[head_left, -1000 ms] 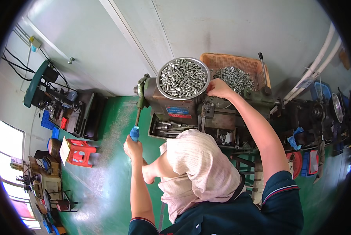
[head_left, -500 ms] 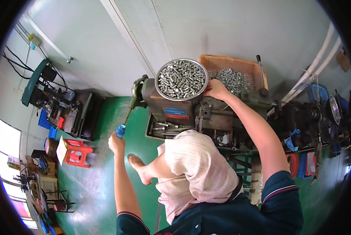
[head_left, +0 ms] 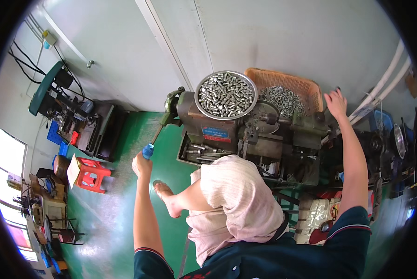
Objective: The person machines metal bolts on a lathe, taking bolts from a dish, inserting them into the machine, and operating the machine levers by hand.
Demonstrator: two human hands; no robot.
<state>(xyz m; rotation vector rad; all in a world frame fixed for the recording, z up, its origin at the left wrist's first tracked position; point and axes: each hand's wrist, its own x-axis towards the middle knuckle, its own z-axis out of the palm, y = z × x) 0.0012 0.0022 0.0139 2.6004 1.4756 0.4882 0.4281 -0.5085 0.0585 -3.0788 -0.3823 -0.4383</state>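
Note:
A small green-grey bench lathe (head_left: 196, 124) stands in front of me. Low on the left, my left hand (head_left: 142, 166) is closed round the blue-wrapped grip (head_left: 148, 150) of a long lever rod slanting down from the headstock end. At the far right end, my right hand (head_left: 336, 103) is closed on a black-knobbed lever (head_left: 338, 88) beside the tailstock (head_left: 309, 124); only the knob's tip shows above the fingers. A round metal bowl (head_left: 217, 118) heaped with short shiny metal pins sits on the headstock. Behind the lathe, an orange plastic basket (head_left: 313, 88) holds more small metal parts.
Metal tools (head_left: 201, 151) lie in a tray below the headstock. My knees are close against the lathe's front. A red stool (head_left: 93, 176) and another machine (head_left: 85, 123) stand left. More equipment (head_left: 376, 142) crowds the right, and a wall (head_left: 283, 32) rises behind.
My right hand has left the bowl's right edge and moved right onto the black-knobbed lever, which has swung from upright toward the right. My left hand stays on the blue grip.

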